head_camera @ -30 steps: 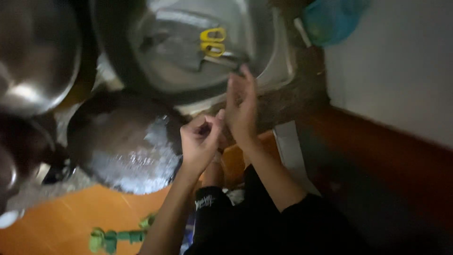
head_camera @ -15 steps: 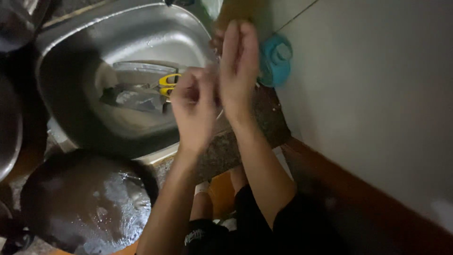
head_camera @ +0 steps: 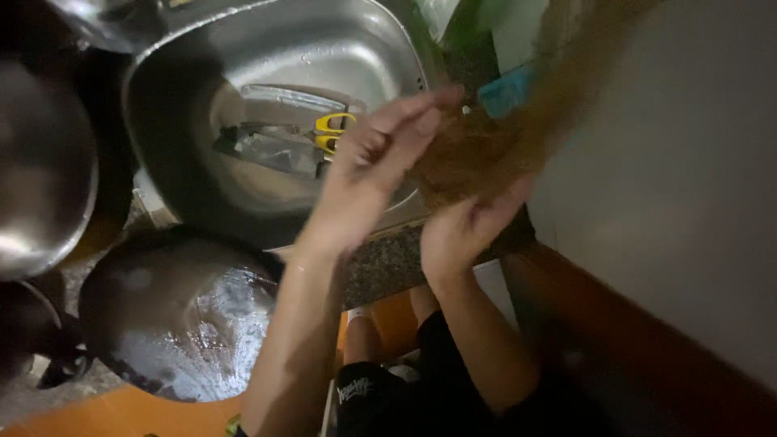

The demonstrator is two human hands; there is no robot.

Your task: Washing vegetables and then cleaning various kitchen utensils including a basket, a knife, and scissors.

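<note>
From the head view, the left hand (head_camera: 380,166) is raised over the near right rim of the sink, fingers stretched out and pressed side by side, palm open and holding nothing. The right hand (head_camera: 465,222) sits just below and to the right of it, above the worktop edge, fingers spread loosely; it is smeared by motion, and a brown blur runs up from it toward the far right, so I cannot tell whether it grips anything. The two hands are close but apart, both wet-looking.

Behind them lies the round stainless steel sink basin (head_camera: 202,65), set into the speckled stone worktop (head_camera: 388,263). On the basin floor rests a pair of scissors with yellow loop handles (head_camera: 333,132), just left of the left hand's fingers, next to a flat grey metal piece (head_camera: 271,150) that I cannot make out clearly.

To the near left a wide dark round pan (head_camera: 174,311) lies with a wet, shiny surface. At the left edge sits a large steel bowl (head_camera: 36,186). A blue plastic object (head_camera: 506,93) stands far right, by the pale wall (head_camera: 680,178).
</note>
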